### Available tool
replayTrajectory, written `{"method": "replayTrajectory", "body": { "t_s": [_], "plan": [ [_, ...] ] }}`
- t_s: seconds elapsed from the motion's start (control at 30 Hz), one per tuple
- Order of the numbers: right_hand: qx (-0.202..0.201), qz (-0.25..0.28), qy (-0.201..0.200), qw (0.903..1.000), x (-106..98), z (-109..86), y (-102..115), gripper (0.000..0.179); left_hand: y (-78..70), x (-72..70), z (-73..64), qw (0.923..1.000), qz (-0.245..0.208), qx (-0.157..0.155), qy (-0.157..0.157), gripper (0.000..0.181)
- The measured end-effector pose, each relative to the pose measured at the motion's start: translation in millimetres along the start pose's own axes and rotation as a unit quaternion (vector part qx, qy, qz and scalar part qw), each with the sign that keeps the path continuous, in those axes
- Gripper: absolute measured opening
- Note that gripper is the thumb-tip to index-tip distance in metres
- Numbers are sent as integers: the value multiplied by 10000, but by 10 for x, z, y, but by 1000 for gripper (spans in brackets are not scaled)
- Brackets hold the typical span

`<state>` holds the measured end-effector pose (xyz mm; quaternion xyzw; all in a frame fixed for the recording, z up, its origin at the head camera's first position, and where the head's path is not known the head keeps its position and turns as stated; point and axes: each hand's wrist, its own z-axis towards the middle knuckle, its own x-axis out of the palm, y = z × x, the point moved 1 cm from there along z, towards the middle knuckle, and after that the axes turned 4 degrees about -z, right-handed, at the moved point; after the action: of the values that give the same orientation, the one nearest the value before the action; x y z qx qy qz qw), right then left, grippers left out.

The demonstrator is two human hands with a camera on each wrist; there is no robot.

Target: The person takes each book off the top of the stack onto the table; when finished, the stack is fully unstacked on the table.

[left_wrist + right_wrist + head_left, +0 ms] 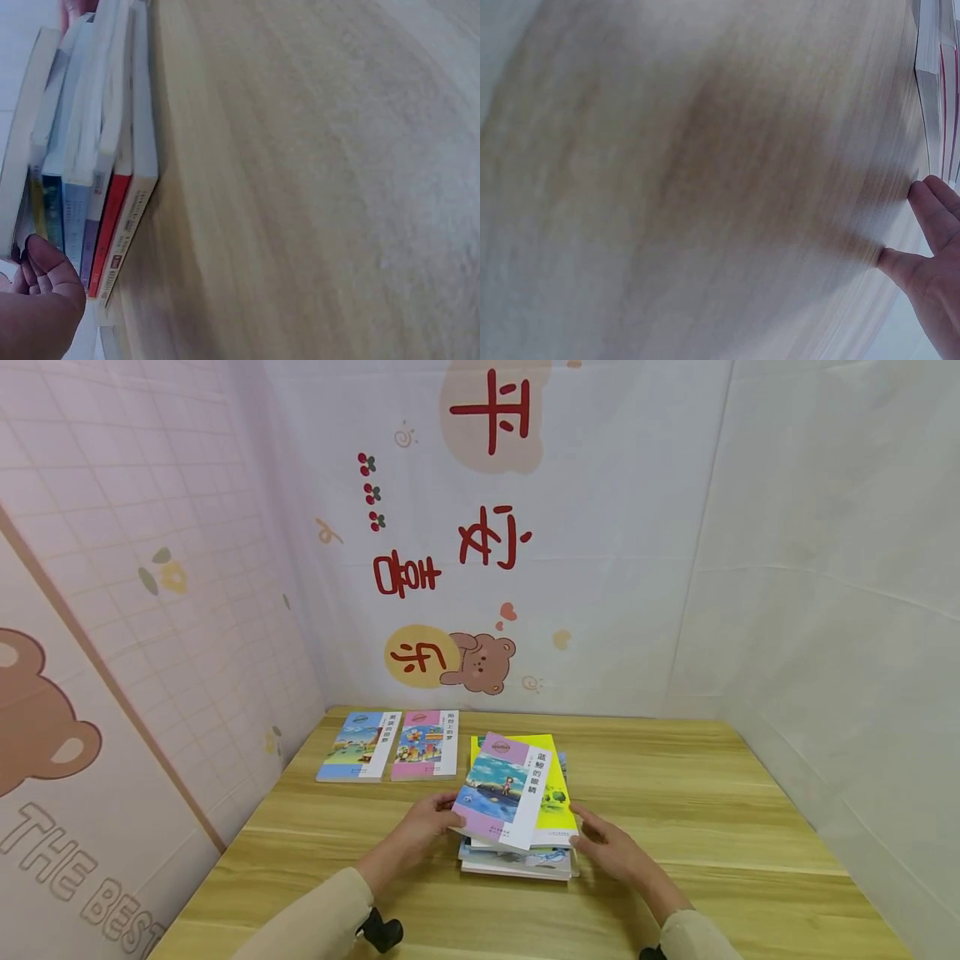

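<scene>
My left hand (422, 828) pinches the left edge of a pink-and-white book (501, 792) with a sea picture on its cover. This book lies tilted on top of a stack, above a bright yellow book (558, 797). In the left wrist view, thumb and fingers of the left hand (49, 281) are at the top book's edge, which is raised from the spines (112, 225) below. My right hand (611, 852) is at the stack's right side, its fingers at the yellow book's edge. The right wrist view shows these fingers (934, 214) extended, thumb spread apart.
Two books lie side by side at the table's back left, a blue one (360, 746) and a pink one (425, 745). The wooden table (675, 793) meets printed cloth walls (600, 568) at the back and sides.
</scene>
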<state>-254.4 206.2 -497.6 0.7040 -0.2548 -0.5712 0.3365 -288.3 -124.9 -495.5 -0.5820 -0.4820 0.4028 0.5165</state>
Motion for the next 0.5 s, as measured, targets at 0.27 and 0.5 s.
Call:
{"method": "replayTrajectory", "body": {
  "t_s": [0.27,0.5],
  "plan": [
    [-24,30,-6,10000,-10,-1,6,62,-72,-140,-60,9982,-538,6,269,60],
    [3,25,9,10000,-8,2,1,63,-31,-386,-154,9959,-878,0,235,61]
  ]
}}
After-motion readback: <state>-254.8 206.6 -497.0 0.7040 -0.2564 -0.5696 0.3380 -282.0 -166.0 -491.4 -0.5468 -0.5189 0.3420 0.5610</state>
